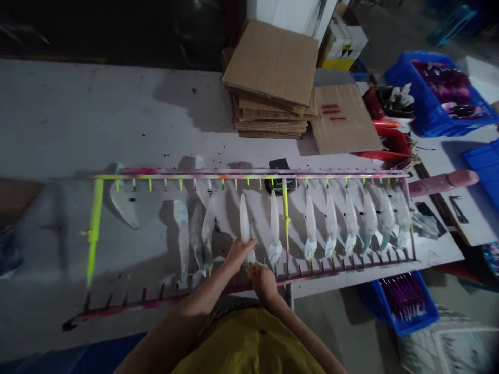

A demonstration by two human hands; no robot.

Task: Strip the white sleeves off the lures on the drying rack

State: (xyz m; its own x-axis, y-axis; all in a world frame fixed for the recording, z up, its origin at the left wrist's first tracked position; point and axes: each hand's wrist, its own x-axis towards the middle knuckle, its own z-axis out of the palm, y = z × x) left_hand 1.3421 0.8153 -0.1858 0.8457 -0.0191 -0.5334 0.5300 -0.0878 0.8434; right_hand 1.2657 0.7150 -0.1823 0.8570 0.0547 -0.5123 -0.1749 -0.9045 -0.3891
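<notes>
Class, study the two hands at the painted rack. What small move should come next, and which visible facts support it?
Probably seat the lower end of the white piece on a peg of the lower rail. The left hand pinches that piece near its bottom, the right hand sits just below by that rail, and the pieces further right already span both rails.

At the centre, our left hand (237, 253) pinches the lower end of a white translucent fish-shaped plastic piece (244, 223) that stands in the long paint-streaked metal rack (249, 173). Our right hand (263, 281) sits just at five o'clock of it, touching the rack's near rail. More such pieces line the rack toward three o'clock. A stack of brown cardboard sheets (273, 78) lies at twelve o'clock and a blue plastic crate (429, 111) at two.
</notes>
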